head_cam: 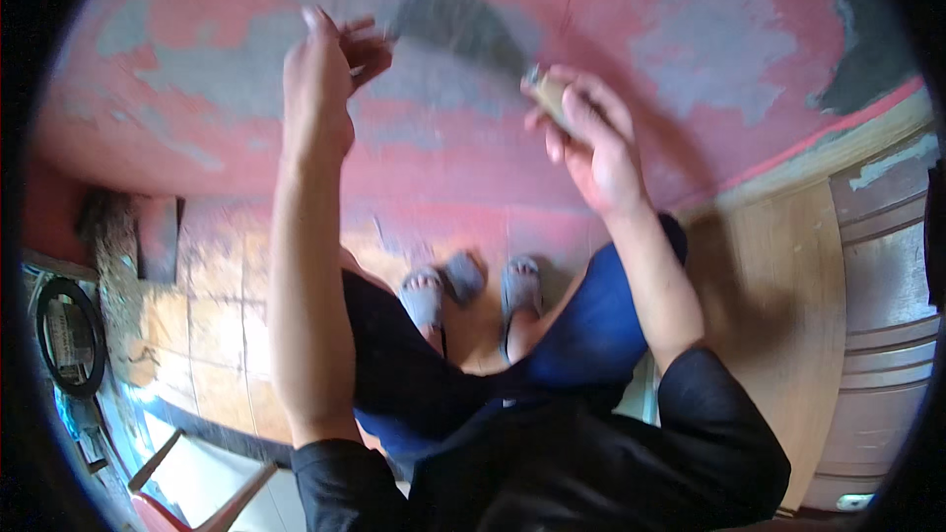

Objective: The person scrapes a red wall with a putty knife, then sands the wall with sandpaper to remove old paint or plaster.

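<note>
My right hand (595,122) grips the light-coloured handle of a wide putty knife (462,22). Its dark, fan-shaped blade is slightly blurred and points up and left in front of the wall (414,162). Pink paint covers that wall, broken by irregular grey patches. My left hand (325,70) is raised at the blade's left corner, thumb apart from the half-curled fingers. No object shows in it, and whether its fingertips touch the blade I cannot tell.
Below the wall, my feet in grey slippers (421,299) stand on a tiled floor (218,340). A wooden door (887,310) is at right, beside a wood-coloured panel (783,325). At lower left are a round black-rimmed object (72,338) and a red chair (159,513).
</note>
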### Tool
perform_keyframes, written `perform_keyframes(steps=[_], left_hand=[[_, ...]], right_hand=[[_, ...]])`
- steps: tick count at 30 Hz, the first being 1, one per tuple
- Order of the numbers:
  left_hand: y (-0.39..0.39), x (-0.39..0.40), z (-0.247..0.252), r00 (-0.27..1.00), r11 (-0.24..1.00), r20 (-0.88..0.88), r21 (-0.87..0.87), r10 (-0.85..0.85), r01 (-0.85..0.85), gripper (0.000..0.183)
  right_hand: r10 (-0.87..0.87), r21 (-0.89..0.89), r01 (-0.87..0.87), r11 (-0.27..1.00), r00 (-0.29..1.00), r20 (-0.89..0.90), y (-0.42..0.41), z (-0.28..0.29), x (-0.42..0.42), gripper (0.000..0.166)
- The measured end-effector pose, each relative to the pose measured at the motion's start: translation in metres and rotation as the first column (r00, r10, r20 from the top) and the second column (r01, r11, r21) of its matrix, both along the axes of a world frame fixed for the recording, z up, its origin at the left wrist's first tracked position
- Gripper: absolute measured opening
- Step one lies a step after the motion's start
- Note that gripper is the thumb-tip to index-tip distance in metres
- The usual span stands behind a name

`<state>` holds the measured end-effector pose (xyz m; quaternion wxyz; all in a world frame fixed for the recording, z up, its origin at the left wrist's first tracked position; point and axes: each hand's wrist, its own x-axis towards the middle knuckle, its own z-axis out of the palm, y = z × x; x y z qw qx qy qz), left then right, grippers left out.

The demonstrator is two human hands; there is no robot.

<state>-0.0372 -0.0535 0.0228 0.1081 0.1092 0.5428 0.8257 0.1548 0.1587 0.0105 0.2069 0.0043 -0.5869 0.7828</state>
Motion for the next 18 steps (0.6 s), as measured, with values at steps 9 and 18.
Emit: perform_keyframes(steps=[9,18], left_hand=[[0.01,0.033,-0.032,0.898,0.895,-0.016,-0.097,-0.439,0.436,0.055],[-0.006,0.034,0.015,0.888,0.931,-0.368,-0.331,-0.277,0.154,0.033]], right_hand=[[0.145,-0.141,-0.127,0.982,0.982,0.12,-0.035,-0.056,-0.025,0.036],[-0.411,0.724,-0.22,0.654,0.699,0.585,0.033,-0.351,-0.007,0.045]])
